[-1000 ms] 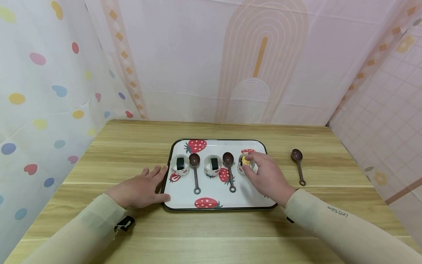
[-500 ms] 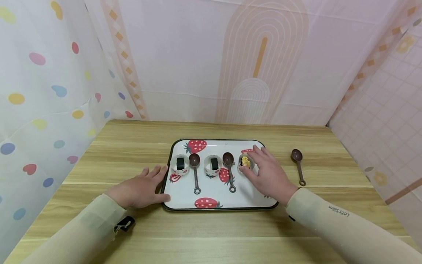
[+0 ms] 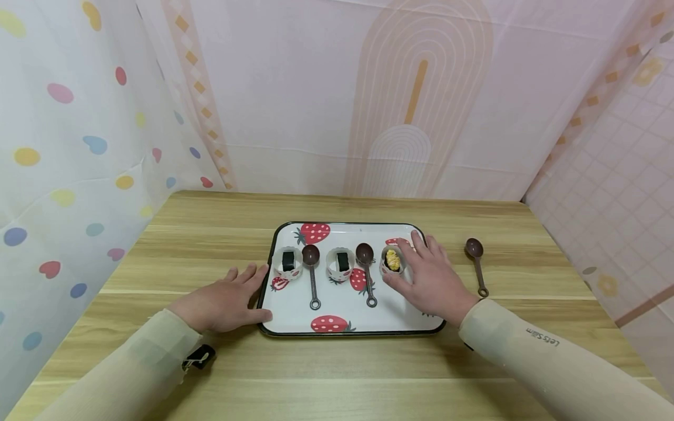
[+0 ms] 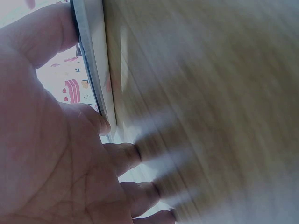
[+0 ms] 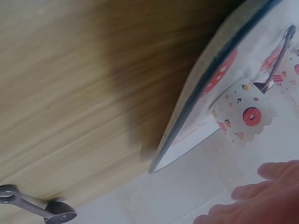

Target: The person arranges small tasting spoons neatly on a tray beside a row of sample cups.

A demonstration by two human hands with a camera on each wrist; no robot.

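A white strawberry-patterned tray (image 3: 342, 234) with a dark rim lies on the table. My left hand (image 3: 223, 298) rests at its left edge, fingers outstretched and thumb over the rim. My right hand (image 3: 434, 286) hovers with spread fingers beside the right paper cup (image 5: 245, 109), apart from it in the right wrist view. That cup holds a dark-wrapped sushi piece with a yellow topping (image 3: 392, 260). In the left cup (image 3: 292, 275) and middle cup (image 3: 337, 273) sit white pieces banded in black. A brown measuring spoon (image 3: 311, 255) and another measuring spoon (image 3: 364, 254) lie between the cups.
A third brown measuring spoon (image 3: 474, 248) lies on the wooden table (image 3: 326, 374), right of the tray. Patterned curtains (image 3: 295, 105) hang behind the table and at both sides.
My right hand has let go of the yellow-topped sushi piece in the right cup, spread its fingers and drawn slightly back to the right. The left hand has stayed still.
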